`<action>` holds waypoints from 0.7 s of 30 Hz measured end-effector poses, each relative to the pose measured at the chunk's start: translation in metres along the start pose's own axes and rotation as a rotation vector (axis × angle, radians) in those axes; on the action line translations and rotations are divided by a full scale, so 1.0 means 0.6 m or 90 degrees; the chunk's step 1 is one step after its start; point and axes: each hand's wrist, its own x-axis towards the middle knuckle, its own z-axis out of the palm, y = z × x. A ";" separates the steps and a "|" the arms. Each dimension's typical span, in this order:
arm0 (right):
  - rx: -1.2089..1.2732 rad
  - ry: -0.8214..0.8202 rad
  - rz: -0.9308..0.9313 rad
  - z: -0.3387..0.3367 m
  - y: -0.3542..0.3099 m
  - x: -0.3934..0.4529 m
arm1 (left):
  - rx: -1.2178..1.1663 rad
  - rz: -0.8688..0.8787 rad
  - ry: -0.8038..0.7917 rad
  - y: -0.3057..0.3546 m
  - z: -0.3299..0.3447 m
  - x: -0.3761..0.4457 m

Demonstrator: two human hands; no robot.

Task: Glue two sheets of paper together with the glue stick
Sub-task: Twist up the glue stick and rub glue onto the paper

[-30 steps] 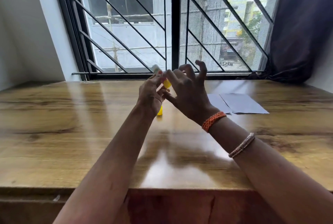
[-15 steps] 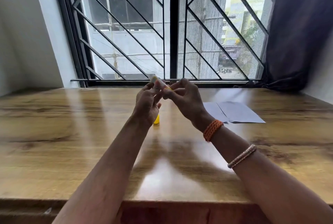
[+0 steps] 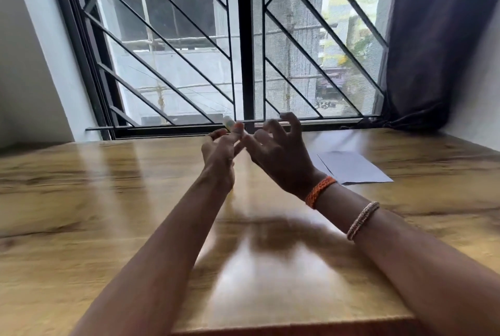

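Observation:
My left hand is raised over the middle of the wooden table and grips a small glue stick, whose pale tip points up and to the left. My right hand is close beside it, with forefinger and thumb reaching to the stick's lower end and the other fingers spread apart. Most of the stick is hidden behind my fingers. Two white sheets of paper lie overlapping and flat on the table, to the right of my right wrist.
A barred window runs along the table's far edge. A dark curtain hangs at the right, bunched on the far right corner. The near table edge lies under my forearms.
Both hands have stayed together on the glue stick. My right hand's outer fingers, curled half a second ago, are spread apart again. The yellow piece on the table below my left hand is now hidden.

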 end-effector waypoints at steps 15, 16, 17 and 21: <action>0.129 -0.014 0.042 -0.026 0.015 0.010 | -0.066 0.016 -0.180 0.008 -0.003 -0.016; 0.109 -0.011 0.040 -0.027 0.013 0.012 | -0.060 0.016 -0.177 0.008 -0.003 -0.018; 0.101 -0.009 0.042 -0.028 0.011 0.011 | -0.052 0.017 -0.173 0.008 -0.002 -0.021; 0.082 0.010 0.047 -0.035 0.014 0.013 | -0.021 0.025 -0.146 0.004 0.003 -0.025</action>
